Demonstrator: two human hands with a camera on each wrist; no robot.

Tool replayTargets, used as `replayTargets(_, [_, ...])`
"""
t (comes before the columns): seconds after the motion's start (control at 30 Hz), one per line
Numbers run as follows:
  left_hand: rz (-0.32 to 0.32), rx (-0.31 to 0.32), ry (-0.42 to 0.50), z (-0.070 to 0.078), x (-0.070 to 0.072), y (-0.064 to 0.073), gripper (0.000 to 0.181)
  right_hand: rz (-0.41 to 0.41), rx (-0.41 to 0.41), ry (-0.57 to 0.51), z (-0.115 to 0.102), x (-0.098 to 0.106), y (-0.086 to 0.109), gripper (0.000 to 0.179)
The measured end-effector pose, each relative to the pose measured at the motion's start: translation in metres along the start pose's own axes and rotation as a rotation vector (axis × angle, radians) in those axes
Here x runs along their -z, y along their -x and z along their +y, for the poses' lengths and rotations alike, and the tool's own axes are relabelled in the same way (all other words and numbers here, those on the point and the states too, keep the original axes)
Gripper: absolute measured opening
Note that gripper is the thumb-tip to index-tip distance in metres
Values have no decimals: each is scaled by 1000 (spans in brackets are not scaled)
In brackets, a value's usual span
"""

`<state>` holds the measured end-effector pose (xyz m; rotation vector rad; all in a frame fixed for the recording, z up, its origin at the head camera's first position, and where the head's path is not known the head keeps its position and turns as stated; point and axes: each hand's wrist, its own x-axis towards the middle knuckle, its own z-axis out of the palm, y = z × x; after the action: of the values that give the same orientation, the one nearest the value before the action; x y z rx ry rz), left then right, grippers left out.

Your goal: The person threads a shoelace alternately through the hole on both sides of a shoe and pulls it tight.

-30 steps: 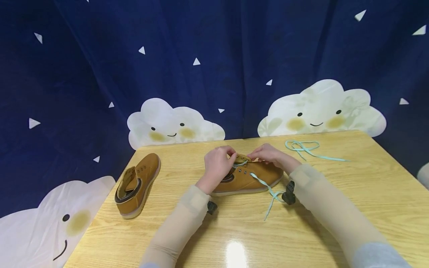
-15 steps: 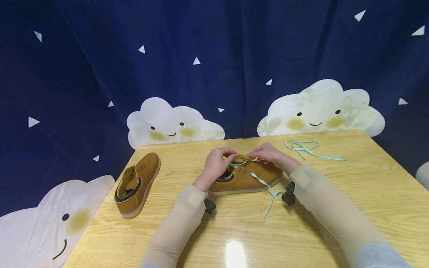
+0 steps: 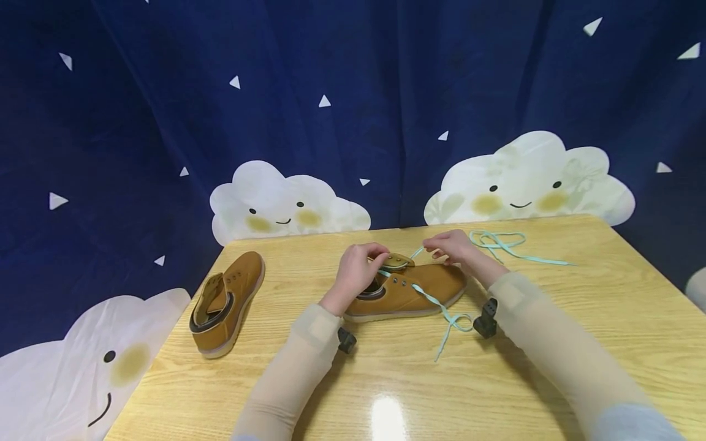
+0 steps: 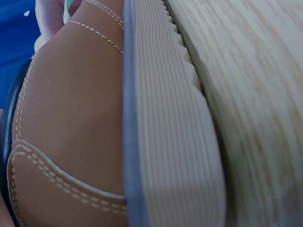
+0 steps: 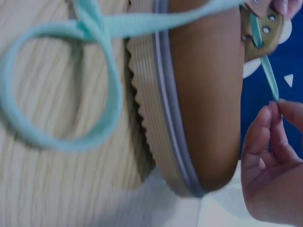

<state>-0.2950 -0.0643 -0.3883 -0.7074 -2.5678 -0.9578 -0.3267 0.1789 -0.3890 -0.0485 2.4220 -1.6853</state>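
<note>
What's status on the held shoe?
Left hand pinches eyelet flap; right hand pinches mint lace. Brown lace-up shoe partly laced. Loose lace tail might snag.

On the table (image 3: 607, 300), one shoe (image 3: 236, 295) lies left of the laced shoe (image 3: 416, 296), a loose lace (image 3: 500, 245) behind-right.

I have a pale wood-grain bench (image 3: 430, 392) in view, a bright glare patch (image 3: 388, 419) showing near me. Towards its left edge I see one tan shoe (image 3: 236, 297) upright, toe pointing away. Mid-bench, the second shoe (image 3: 408, 299) sits sole down, toe rightward, its mint lace end (image 3: 452, 320) trailing onto the wood. Far right, I see a loose mint lace (image 3: 499, 245) lying looped.
</note>
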Motion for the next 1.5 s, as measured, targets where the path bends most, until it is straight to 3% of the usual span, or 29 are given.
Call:
replayTargets(0.1, [-3,5,2,-1,0,0,13,25,-7,-99,0,10,1,43])
replayTargets(0.3, [-19,7,10,-1,0,0,12,70,-5,-302,1,29,2,24])
replayTargets(0.53, [-54,27,-2,0,-1,-1,13,117,-10,-446,1,48,5,10])
replayTargets(0.77, [-97,40,-21,1,1,-1,17,121,-27,-679,-2,63,7,29])
replayTargets(0.93, [-100,43,-31,0,2,-2,17,115,-19,-798,-7,72,12,32])
replayTargets(1.13, [-105,50,-33,0,1,-2,17,102,0,-889,-8,85,17,35])
replayTargets(1.5, [-107,62,-31,1,1,-1,17,182,26,-883,-5,105,22,35])
